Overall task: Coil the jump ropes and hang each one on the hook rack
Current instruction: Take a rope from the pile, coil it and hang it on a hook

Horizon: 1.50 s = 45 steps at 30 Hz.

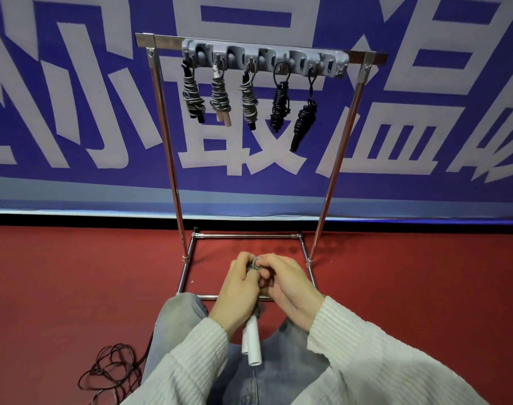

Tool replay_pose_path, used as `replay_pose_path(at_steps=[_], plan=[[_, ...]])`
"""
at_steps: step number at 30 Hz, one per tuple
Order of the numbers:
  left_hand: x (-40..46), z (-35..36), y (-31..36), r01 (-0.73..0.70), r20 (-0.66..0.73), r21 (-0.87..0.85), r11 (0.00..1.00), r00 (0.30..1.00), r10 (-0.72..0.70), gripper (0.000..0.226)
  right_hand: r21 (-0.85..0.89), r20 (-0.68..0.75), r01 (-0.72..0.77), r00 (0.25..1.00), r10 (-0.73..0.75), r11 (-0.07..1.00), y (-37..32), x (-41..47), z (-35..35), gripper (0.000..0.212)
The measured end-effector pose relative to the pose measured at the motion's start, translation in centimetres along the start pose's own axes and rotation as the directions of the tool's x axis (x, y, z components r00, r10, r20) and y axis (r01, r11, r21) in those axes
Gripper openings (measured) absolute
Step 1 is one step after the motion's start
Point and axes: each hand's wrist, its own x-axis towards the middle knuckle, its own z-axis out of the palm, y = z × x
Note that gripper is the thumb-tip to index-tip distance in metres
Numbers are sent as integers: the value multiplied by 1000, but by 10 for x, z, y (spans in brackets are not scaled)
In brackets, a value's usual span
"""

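Hands [256,280] below the hook rack [264,58]: my left hand [237,283] and right hand [287,283] both pinch a limp grey jump rope [255,263]; cord looks floppy, best gripped round its coil.

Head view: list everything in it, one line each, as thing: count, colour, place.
Chrome tube stand: one, silver, upright on the floor before the banner.
Grey plastic hook rack: one, grey, on the stand's top bar.
Grey coiled jump ropes: three, grey cord, on the rack's three left hooks; the middle one has tan handles.
Black coiled jump ropes: two, black, on the two right hooks.
Grey jump rope with white handles: one, held in both hands.
Dark loose cord: one, dark, floor at lower left.
Red floor: one.
Blue-and-white banner: one, behind.
Left hand: grips the rope.
Right hand: pinches its top loop.
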Motion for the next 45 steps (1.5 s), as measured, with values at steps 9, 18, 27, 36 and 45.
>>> replay_pose_path(at_steps=[9, 18, 27, 36, 45], plan=[[-1, -15, -22, -344, 64, 381, 858, 936, 347, 19, -81, 16, -144, 989, 145, 986, -18, -4, -14, 28], [-6, -4, -33, -255, 20, 454, 854, 961, 276, 26, -339, -35, 3, 999, -16, 941, -8, -6, -11, 20], [-13, 1, -33, -328, -30, 177, 928, 941, 338, 21, -502, 133, 211, 977, -166, 839, -31, -6, -12, 40], [4, -8, 52, -297, -44, -357, 885, 952, 302, 69, -368, 272, 398, 910, -312, 840, -109, -6, -4, 7], [41, -39, 87, -364, -132, -240, 900, 931, 341, 29, -590, 186, 463, 875, -447, 662, -147, 12, -11, 11]])
